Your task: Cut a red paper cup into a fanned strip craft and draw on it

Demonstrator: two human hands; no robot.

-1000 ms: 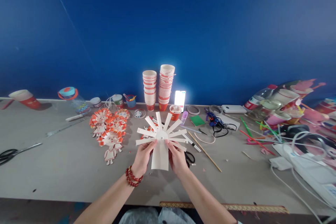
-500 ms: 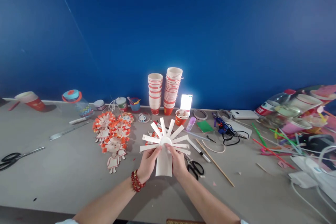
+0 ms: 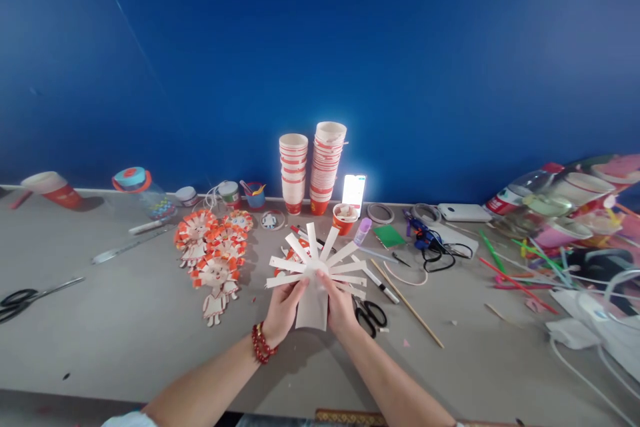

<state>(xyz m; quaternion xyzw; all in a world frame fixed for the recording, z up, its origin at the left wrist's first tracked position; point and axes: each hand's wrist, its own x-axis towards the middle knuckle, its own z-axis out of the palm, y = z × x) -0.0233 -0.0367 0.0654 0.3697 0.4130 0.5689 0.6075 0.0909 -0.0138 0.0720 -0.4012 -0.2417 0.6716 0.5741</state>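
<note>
Both hands hold a white paper cup cut into strips [image 3: 312, 310], spread out like a fan above the table. Narrow strips stick out from its round base, and one wide flap hangs toward me. My left hand [image 3: 284, 307] grips its left side, thumb near the round middle. My right hand [image 3: 339, 303] pinches the right side, thumb also on the middle. Just beyond the strips, an orange-and-white paper piece [image 3: 284, 260] is partly hidden. Black-handled scissors [image 3: 371, 317] lie right beside my right hand.
Orange-and-white paper figures [image 3: 215, 273] lie in a pile at left. Two paper cup stacks [image 3: 294, 177] stand at the back near a lit phone [image 3: 354, 192]. A wooden stick [image 3: 410, 307], a glue gun [image 3: 425, 237] and a cluttered heap of cups [image 3: 575, 197] are at right.
The view has tilted slightly, so the table things sit a little higher. Both hands keep their hold on the cut cup, whose upper strips have shifted slightly.
</note>
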